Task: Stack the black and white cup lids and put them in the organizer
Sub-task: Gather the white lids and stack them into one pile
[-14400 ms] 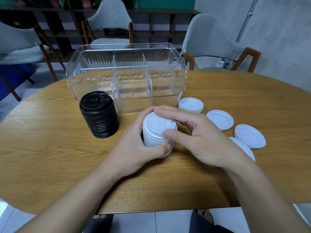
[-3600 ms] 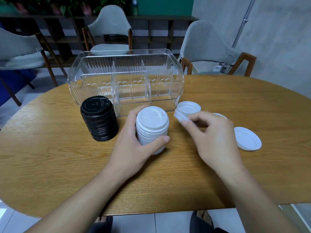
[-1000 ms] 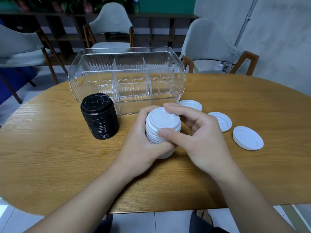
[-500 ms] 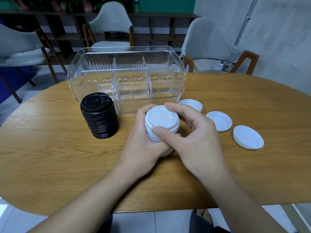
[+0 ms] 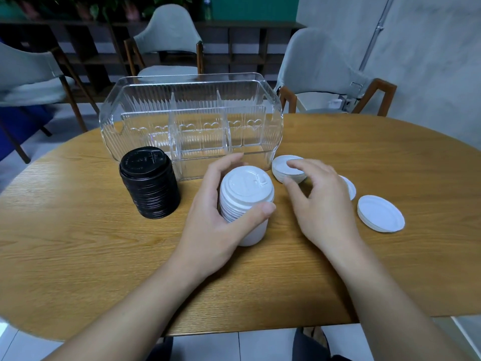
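Left grip (image 5: 221,217) clamps the white stack (image 5: 246,201); right grip (image 5: 316,201), fingers apart, touches a lid (image 5: 282,168) beside the organizer (image 5: 190,121).

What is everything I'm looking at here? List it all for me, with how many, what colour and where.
Oval wooden table: one, light brown, under everything.
Clear ribbed plastic organizer: one, see-through, far side of the table, three compartments, nothing in them.
Stack of black plastic cup lids: one stack, black, in front of the organizer's left end.
Stack of white plastic cup lids: one stack, white, table centre, held.
Loose white lids: three, white, lying right of the white stack; nearest the organizer, middle one partly hidden by the hand, farthest right.
Grey padded chairs with wooden frames: three, behind the table.
Left hand: grips the white stack.
Right hand: fingers spread, reaching over the nearest loose lid; contact unclear.
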`<move>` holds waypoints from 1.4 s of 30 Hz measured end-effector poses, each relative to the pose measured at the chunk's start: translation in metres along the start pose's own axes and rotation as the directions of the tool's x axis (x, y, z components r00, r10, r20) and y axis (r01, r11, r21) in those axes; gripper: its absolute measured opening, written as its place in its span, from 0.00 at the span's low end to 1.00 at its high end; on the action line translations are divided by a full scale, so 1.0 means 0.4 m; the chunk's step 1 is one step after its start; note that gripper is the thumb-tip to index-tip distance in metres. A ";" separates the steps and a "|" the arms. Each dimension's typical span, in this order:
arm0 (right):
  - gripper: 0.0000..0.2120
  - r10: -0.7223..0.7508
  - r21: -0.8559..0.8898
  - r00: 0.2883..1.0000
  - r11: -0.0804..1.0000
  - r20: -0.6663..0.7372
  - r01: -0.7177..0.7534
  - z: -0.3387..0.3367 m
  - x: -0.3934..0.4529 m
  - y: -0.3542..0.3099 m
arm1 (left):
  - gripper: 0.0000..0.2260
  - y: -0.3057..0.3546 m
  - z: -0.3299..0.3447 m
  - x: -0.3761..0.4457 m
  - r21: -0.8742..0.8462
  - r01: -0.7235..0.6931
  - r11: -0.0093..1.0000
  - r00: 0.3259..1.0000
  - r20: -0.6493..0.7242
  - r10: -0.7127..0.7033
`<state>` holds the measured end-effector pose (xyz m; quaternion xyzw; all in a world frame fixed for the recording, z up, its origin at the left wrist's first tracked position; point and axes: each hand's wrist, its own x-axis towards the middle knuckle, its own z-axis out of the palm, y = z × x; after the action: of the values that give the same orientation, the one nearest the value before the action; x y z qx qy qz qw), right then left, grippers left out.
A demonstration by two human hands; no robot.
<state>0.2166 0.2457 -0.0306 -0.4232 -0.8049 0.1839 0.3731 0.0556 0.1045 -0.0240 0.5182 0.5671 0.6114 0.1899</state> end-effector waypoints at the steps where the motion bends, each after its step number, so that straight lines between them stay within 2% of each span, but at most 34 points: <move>1: 0.14 -0.028 -0.100 0.999 0.995 0.022 0.030 0.019 0.007 0.014 | 0.34 0.001 0.003 0.000 0.012 -0.002 1.000 1.000 -0.003 0.002; 5: 0.14 -0.108 -0.303 0.993 0.946 0.041 0.115 0.058 0.031 0.028 | 0.31 -0.001 0.005 0.000 0.025 0.003 1.000 1.000 -0.010 -0.003; 11: 0.12 -0.109 -0.428 0.993 0.896 0.055 0.122 0.067 0.037 0.044 | 0.30 -0.005 0.008 -0.001 0.020 -0.003 1.000 1.000 -0.017 0.003; 16: 0.01 -0.148 -0.390 0.989 0.910 0.023 0.145 0.056 0.030 0.042 | 0.30 -0.006 0.011 -0.001 0.008 -0.004 1.000 1.000 -0.019 0.005; 20: 0.07 -0.145 -0.359 0.988 0.921 0.043 0.151 0.051 0.012 0.034 | 0.29 -0.009 0.007 0.001 0.009 -0.012 1.000 0.999 -0.033 0.012; 28: 0.06 -0.176 -0.348 0.975 0.913 0.133 0.212 0.021 -0.039 0.020 | 0.29 -0.017 -0.002 0.012 0.045 0.007 0.999 0.997 -0.083 -0.003; 36: 0.13 -0.135 -0.259 0.982 0.952 0.129 0.164 -0.001 -0.035 0.002 | 0.30 -0.023 -0.009 0.012 0.062 0.014 0.998 0.998 -0.069 -0.010; 39: 0.12 -0.125 -0.196 0.986 0.970 0.113 0.145 -0.008 -0.034 -0.004 | 0.30 -0.022 -0.009 0.012 0.057 0.025 0.998 0.997 -0.071 -0.020; 42: 0.11 -0.031 -0.020 0.992 0.999 0.122 0.034 -0.019 -0.033 -0.011 | 0.30 -0.018 -0.012 0.013 0.062 0.027 0.998 0.997 -0.069 -0.023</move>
<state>0.2248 0.2320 -0.0288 -0.4020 -0.8350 0.1947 0.3214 0.0468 0.1083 -0.0272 0.4957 0.5986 0.6081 0.1618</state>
